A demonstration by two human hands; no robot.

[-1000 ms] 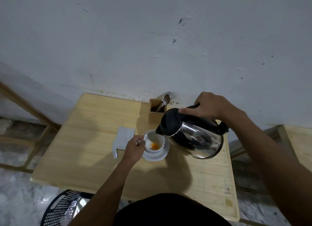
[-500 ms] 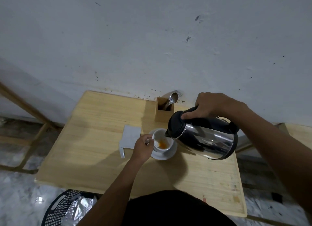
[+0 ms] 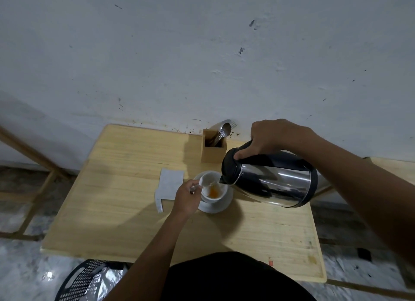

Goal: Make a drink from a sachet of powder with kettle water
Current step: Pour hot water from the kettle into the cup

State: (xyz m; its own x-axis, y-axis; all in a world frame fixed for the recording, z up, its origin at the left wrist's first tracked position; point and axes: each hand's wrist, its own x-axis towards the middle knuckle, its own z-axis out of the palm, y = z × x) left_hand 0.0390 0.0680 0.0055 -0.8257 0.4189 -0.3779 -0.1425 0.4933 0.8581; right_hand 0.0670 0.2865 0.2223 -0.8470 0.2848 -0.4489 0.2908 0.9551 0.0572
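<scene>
A white cup (image 3: 207,180) with orange powder at its bottom stands on a white saucer (image 3: 221,205) in the middle of the wooden table (image 3: 116,211). My left hand (image 3: 186,198) grips the cup's handle from the left. My right hand (image 3: 272,135) holds the black handle of a steel kettle (image 3: 274,181), tilted with its spout over the cup's right rim. A thin stream of water runs from the spout into the cup. An opened grey sachet (image 3: 168,186) lies flat just left of the cup, with its torn strip (image 3: 159,205) beside it.
A wooden holder (image 3: 213,153) with spoons (image 3: 223,130) stands against the wall behind the cup. A black perforated basket (image 3: 80,280) with foil in it sits on the floor at the table's near left. Another wooden surface (image 3: 395,168) is at the right.
The kettle has tipped further and its spout is lower over the cup; water now runs into it. My left hand has stayed on the cup handle.
</scene>
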